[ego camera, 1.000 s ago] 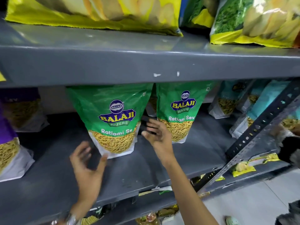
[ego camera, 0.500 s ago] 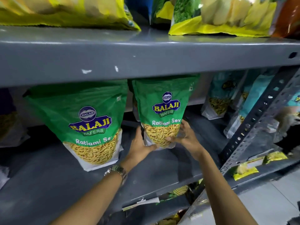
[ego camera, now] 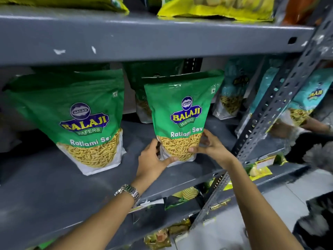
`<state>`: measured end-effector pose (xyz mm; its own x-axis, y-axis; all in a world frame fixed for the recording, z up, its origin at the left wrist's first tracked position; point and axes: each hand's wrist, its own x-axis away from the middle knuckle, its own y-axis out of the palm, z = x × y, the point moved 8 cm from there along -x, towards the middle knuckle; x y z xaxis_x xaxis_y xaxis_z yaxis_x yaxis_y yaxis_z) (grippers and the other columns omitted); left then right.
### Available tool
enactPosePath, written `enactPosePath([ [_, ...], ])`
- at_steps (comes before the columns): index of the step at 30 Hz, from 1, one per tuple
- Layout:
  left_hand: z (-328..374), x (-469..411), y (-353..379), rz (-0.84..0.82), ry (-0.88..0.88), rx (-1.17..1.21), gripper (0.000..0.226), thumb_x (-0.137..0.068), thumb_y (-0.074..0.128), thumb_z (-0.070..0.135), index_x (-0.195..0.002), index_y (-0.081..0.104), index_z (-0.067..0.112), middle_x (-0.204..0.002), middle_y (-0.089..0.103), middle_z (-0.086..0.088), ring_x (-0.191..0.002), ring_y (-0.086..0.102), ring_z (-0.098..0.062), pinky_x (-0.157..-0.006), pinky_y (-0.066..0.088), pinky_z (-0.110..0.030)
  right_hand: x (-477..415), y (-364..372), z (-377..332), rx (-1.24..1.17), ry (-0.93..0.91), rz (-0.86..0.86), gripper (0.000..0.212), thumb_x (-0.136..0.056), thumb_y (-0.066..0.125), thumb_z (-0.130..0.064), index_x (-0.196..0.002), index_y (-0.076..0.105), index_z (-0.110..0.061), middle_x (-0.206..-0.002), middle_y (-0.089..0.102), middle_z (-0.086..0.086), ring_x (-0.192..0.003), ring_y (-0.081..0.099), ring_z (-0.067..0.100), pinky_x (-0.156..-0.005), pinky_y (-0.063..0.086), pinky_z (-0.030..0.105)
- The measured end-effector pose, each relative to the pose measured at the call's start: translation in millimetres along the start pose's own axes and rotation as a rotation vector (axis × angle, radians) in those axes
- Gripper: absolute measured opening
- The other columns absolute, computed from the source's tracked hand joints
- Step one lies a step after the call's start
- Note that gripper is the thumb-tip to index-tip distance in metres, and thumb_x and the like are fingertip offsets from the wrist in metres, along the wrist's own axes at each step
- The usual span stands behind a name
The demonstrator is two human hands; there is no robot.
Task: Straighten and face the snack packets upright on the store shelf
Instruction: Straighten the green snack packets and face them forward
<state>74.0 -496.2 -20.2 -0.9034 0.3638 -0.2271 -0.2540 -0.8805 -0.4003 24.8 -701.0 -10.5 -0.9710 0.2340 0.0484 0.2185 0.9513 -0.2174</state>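
We grip green sev packet (ego camera: 180,120) at frame centre w/ left hand (ego camera: 153,159) & right hand (ego camera: 209,147); 2nd packet (ego camera: 84,120) stands centre-left on shelf (ego camera: 54,192).

A shop: grey slotted-metal shelves (ego camera: 162,42) stocked with rows of branded snack packets (ego camera: 86,121), more packets (ego camera: 216,8) across the top.

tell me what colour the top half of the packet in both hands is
Green, with a blue-and-yellow logo, on the packet; the head view shows it.
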Motion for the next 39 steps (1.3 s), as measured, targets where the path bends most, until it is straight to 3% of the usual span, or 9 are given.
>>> enactPosePath([
  [8, 15, 33, 8, 0.054, 0.002, -0.075, 0.061, -0.057, 0.084, 0.046, -0.104, 0.053, 0.024, -0.104, 0.069, 0.004, -0.091, 0.064, -0.010, -0.076, 0.056, -0.030, 32, -13, 0, 0.040, 0.017, 0.019, 0.066, -0.067, 0.080, -0.001, -0.124, 0.049, -0.014, -0.125, 0.061, 0.013, -0.113, 0.060, 0.021, -0.087, 0.052, 0.025],
  [14, 15, 39, 14, -0.006, 0.000, -0.037, 0.060, -0.059, 0.082, 0.046, -0.105, 0.051, 0.027, -0.108, 0.069, 0.005, -0.096, 0.065, -0.011, -0.081, 0.057, -0.038, 45, -17, 6, 0.066, 0.009, 0.040, 0.061, -0.065, 0.082, -0.006, -0.116, 0.050, -0.020, -0.120, 0.062, 0.008, -0.093, 0.065, -0.004, -0.068, 0.052, 0.011],
  [20, 12, 41, 17, 0.027, 0.000, -0.037, 0.058, -0.060, 0.082, 0.043, -0.105, 0.050, 0.026, -0.106, 0.069, 0.004, -0.096, 0.066, -0.013, -0.079, 0.059, -0.036, 49, -15, 7, 0.017, 0.008, 0.040, 0.073, -0.059, 0.084, -0.023, -0.122, 0.048, -0.020, -0.121, 0.063, 0.004, -0.104, 0.064, 0.003, -0.072, 0.054, 0.013],
  [23, 11, 45, 22, -0.033, -0.035, 0.030, 0.070, -0.065, 0.082, 0.036, -0.122, 0.043, 0.026, -0.124, 0.061, -0.001, -0.114, 0.059, -0.018, -0.091, 0.054, -0.041, 56, -8, 2, 0.011, 0.003, 0.035, 0.077, -0.059, 0.082, -0.025, -0.126, 0.045, -0.023, -0.123, 0.061, -0.005, -0.115, 0.058, 0.006, -0.077, 0.051, 0.012],
  [27, 9, 70, 1, 0.072, -0.054, 0.162, 0.091, -0.072, 0.079, 0.025, -0.143, 0.022, 0.030, -0.149, 0.034, 0.002, -0.134, 0.036, -0.010, -0.107, 0.041, -0.032, 78, -16, -11, -0.090, -0.079, 0.346, 0.088, -0.066, 0.079, -0.017, -0.141, 0.033, -0.023, -0.145, 0.043, 0.001, -0.132, 0.041, 0.016, -0.108, 0.038, 0.038],
  [31, 3, 103, -72, 0.379, 0.053, 0.279, 0.066, -0.079, 0.071, 0.013, -0.127, 0.036, 0.042, -0.134, 0.046, 0.022, -0.122, 0.049, -0.002, -0.095, 0.045, -0.017, 126, 23, -60, -0.246, -0.436, 0.689, 0.044, -0.075, 0.074, -0.023, -0.111, 0.055, -0.038, -0.113, 0.061, -0.006, -0.102, 0.059, 0.009, -0.088, 0.048, 0.023],
  [33, -11, 115, -126, 0.613, 0.072, 0.289, 0.060, -0.077, 0.068, 0.013, -0.124, 0.040, 0.038, -0.128, 0.050, 0.018, -0.115, 0.053, -0.005, -0.094, 0.046, -0.022, 130, 75, -77, -0.259, -0.532, 0.600, 0.028, -0.080, 0.071, -0.018, -0.101, 0.060, -0.034, -0.096, 0.065, -0.013, -0.086, 0.061, 0.004, -0.076, 0.050, 0.016],
  [36, -36, 113, -195, 0.821, 0.044, 0.262, 0.067, -0.073, 0.069, 0.009, -0.131, 0.035, 0.013, -0.134, 0.042, -0.011, -0.115, 0.048, -0.017, -0.098, 0.044, -0.037, 101, 169, -84, -0.173, -0.458, 0.224, 0.024, -0.082, 0.069, -0.012, -0.098, 0.063, -0.030, -0.090, 0.067, -0.011, -0.082, 0.063, 0.006, -0.072, 0.049, 0.012],
  [39, -61, 83, -228, 0.637, -0.074, 0.161, 0.090, -0.070, 0.078, 0.002, -0.140, 0.022, 0.003, -0.146, 0.027, -0.016, -0.130, 0.036, -0.020, -0.107, 0.036, -0.038, 55, 221, -64, -0.264, -0.230, 0.103, 0.048, -0.077, 0.069, 0.007, -0.114, 0.051, -0.018, -0.103, 0.057, 0.000, -0.088, 0.058, 0.014, -0.073, 0.050, 0.015],
])
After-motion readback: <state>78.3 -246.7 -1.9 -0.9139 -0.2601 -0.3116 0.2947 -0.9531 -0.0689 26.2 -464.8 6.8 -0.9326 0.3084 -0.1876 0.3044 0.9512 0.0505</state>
